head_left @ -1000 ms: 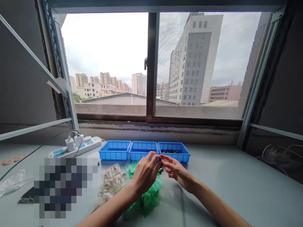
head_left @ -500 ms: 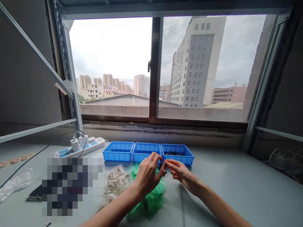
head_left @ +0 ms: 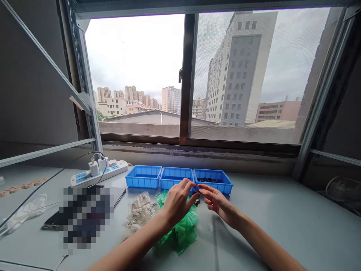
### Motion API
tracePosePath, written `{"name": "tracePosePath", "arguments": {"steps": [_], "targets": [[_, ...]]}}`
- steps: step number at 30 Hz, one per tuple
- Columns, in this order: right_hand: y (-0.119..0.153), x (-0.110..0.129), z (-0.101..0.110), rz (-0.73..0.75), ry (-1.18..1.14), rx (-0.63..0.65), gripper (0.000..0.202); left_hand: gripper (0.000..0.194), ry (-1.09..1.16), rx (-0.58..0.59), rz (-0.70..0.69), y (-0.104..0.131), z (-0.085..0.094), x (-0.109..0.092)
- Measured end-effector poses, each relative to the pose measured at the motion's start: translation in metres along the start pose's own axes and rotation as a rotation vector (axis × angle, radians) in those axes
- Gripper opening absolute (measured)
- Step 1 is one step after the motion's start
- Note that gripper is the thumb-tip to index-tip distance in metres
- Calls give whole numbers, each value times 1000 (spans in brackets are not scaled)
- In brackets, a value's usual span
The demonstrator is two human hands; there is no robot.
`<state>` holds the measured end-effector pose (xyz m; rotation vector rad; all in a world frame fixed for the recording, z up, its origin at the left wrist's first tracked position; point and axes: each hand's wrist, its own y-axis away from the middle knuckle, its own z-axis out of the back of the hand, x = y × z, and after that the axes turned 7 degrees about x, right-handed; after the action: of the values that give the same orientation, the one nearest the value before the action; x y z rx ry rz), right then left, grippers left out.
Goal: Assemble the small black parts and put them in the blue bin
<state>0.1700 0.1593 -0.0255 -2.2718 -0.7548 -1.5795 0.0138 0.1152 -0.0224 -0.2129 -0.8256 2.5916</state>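
Observation:
My left hand (head_left: 178, 197) is above the green plastic bags (head_left: 184, 229), its thumb and fingers curled round something too small to make out. Close beside it on the right, my right hand (head_left: 216, 200) pinches at the same spot, its fingertips nearly meeting the left ones. A few small dark pieces (head_left: 196, 201) lie on the table just below the fingertips. Behind the hands, the right blue bin (head_left: 225, 188) holds black parts. Clear bags with pale parts (head_left: 141, 210) lie left of the green ones.
The middle blue bin (head_left: 168, 183) and left blue bin (head_left: 143, 182) stand in the same row. At the left are a white power strip (head_left: 113, 172) with plugs and cables, a partly pixelated dark device (head_left: 53, 218) and a crumpled clear bag (head_left: 31, 212). A window is behind.
The view has shifted slightly, so the table things appear a little further right. Both hands stay together at nearly the same place, with fingertips slightly rearranged.

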Motion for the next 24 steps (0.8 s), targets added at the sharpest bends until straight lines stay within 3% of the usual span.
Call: {"name": "tracePosePath", "arguments": {"steps": [17,24], "targets": [[1,3,-4,-17,-17,-21,51,8,-17,-49,-3,0,2,-3],[2,2,-1,-2,-14,-19,41,15,-20,-91,-46,0,1,-2]]}}
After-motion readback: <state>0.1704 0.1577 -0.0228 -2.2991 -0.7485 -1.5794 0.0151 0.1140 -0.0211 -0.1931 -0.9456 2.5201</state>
